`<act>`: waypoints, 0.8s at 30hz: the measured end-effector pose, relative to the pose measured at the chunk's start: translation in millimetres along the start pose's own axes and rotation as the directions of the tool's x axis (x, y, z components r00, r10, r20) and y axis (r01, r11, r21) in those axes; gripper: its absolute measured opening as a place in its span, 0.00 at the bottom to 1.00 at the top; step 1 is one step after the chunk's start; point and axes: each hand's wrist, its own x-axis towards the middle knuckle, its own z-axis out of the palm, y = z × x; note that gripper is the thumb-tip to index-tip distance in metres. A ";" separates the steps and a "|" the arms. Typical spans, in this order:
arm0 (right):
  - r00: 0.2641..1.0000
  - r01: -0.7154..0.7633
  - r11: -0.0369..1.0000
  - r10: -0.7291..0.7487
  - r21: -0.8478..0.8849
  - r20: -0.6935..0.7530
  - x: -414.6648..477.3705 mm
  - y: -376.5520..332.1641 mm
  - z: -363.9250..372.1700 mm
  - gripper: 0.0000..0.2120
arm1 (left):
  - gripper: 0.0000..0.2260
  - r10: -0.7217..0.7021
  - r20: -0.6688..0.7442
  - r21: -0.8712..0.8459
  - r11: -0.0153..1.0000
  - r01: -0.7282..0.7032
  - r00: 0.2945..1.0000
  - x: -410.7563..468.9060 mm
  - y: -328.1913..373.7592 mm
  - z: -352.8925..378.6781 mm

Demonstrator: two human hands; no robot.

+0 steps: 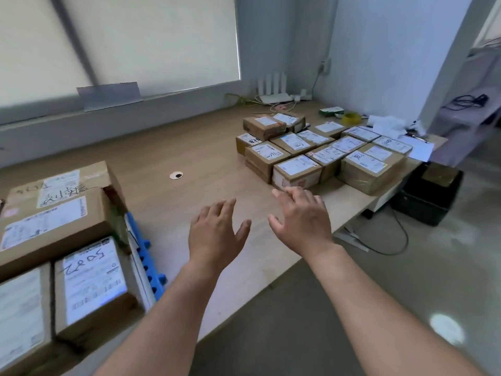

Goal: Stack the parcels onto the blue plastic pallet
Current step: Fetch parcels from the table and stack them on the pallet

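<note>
Lying just beyond right grip (301, 215): nearest parcel (296, 172).

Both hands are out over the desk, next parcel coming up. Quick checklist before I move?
1. Left hand free: ok, open, holding nothing.
2. Right hand free: ok, open, close to the nearest parcel; contact cannot tell.
3. Path across desk to that parcel: ok, nothing in the way.
4. Room on blue pallet: cannot tell, stacked parcels cover it, only an edge shows.
</note>
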 end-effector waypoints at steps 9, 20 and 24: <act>0.984 -0.164 0.985 0.160 -0.057 -0.072 7.4 83.8 12.1 0.24 | 0.27 0.156 0.067 -0.045 0.987 -0.153 0.985 59.9 73.3 50.9; 0.963 -0.270 0.956 0.268 -0.117 -0.035 95.2 197.1 41.2 0.21 | 0.27 0.252 0.110 -0.125 0.963 -0.238 0.961 175.0 153.9 110.6; 0.960 -0.278 0.953 0.278 -0.123 -0.023 137.5 235.1 55.8 0.22 | 0.27 0.269 0.112 -0.130 0.958 -0.254 0.957 223.3 176.6 131.6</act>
